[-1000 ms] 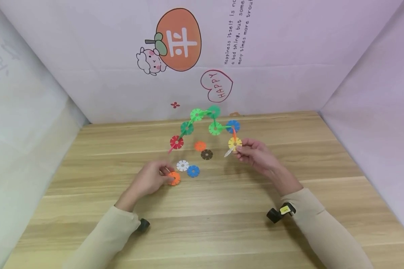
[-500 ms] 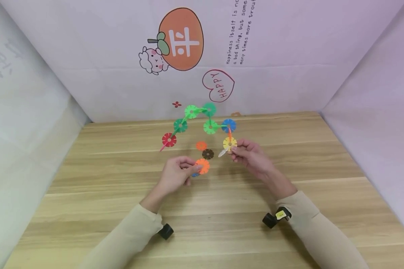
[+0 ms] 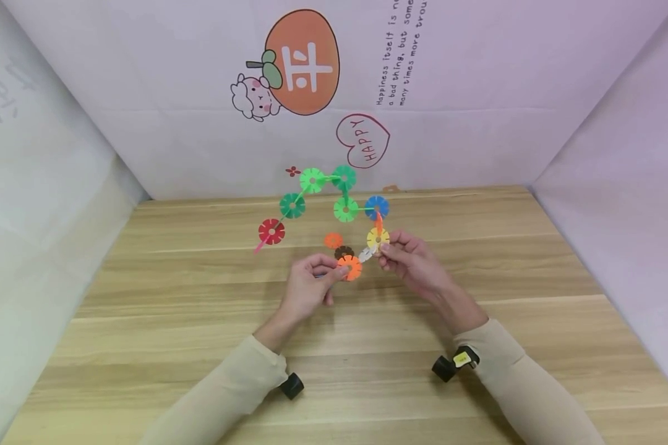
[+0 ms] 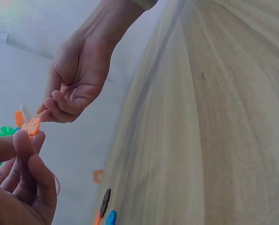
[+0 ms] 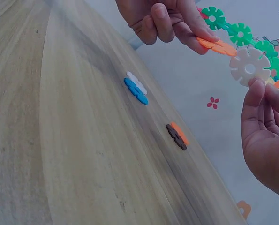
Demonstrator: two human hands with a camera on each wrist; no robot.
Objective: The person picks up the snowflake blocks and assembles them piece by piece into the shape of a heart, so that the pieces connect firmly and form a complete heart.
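Observation:
My left hand [image 3: 308,284] pinches an orange slotted disc [image 3: 351,267] between thumb and fingers. With my right hand [image 3: 417,262] I grip the near end of a chain of slotted discs, at the white disc [image 5: 247,68] beside the yellow disc [image 3: 378,238]. From there the chain arches up through a blue disc [image 3: 376,207] and several green ones to a red disc [image 3: 271,232] and a pink one at the far-left end. In the right wrist view the orange disc's edge meets the white disc's rim; whether their slots interlock I cannot tell.
Under the hands, a loose orange disc [image 3: 333,239] and a brown disc [image 5: 177,137] lie on the wooden table [image 3: 356,371]. A loose blue disc [image 5: 135,92] and a white disc [image 5: 137,82] lie nearby, mostly hidden by my left hand in the head view. Printed white cloth walls surround the tabletop.
My left hand has lifted the orange disc and carried it rightward to the white disc. The chain has shifted slightly left, still in my right hand.

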